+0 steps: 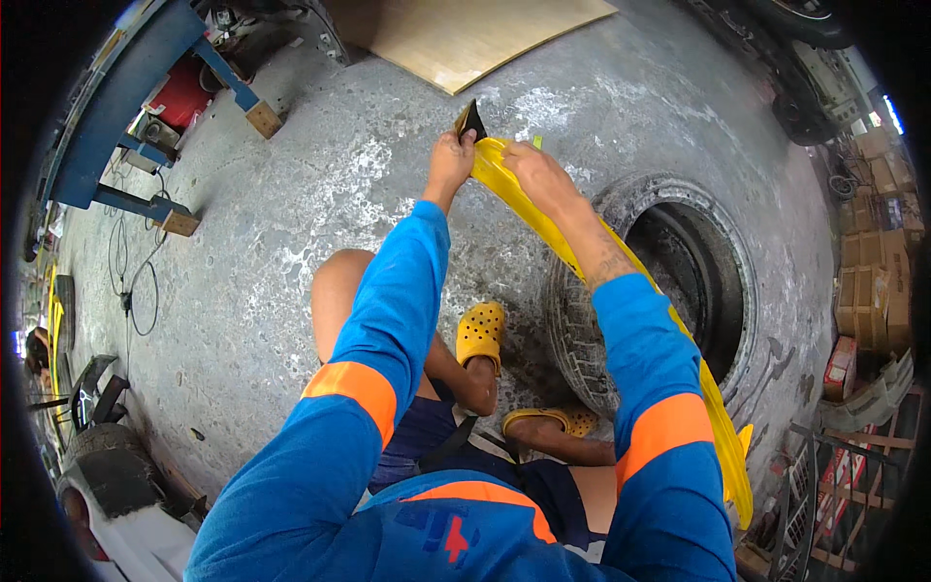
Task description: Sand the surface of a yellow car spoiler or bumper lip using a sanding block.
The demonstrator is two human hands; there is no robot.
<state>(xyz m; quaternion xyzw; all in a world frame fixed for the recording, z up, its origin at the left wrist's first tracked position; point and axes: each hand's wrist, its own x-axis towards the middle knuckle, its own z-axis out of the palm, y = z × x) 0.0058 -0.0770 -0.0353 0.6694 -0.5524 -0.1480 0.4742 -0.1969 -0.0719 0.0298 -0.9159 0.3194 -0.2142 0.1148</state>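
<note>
Spreading underfoot: a grey concrete floor (291,184) is seen, blotched with white and dark stains and bent toward the rim of the view.
Board at twelve: a plywood sheet (475,39) is laid flat on the concrete.
Frame at ten: a blue steel frame (121,97) is footed on wooden blocks (262,119); a red container (182,92) is partly hidden behind it.
Cable at nine: a dark cable (155,301) is looped on the ground below the frame.
Panel at eight: a white body panel (145,543) is cut off by the view's edge, with dark parts crowded above it.
Stacks at three: cardboard boxes (863,301) are piled at the outer edge; a metal rack (853,485) is set at four.
Tyre at three: a worn tyre (574,330), nearer the centre, is crossed from above by the right forearm.
Footwear at five to six: yellow clogs (481,335) are worn just beside the tyre.
Yellow strip: a long yellow strip (531,206) is stretched from twelve toward four, over the tyre, and is partly covered by the right sleeve (645,335).
Left hand: at twelve, the fingers of the left hand (450,163) are clamped on the strip's dark-tipped upper end.
Right hand: at one, the fingers of the right hand (543,177) are bunched together against the strip's edge; whether it is pinched cannot be told.
</note>
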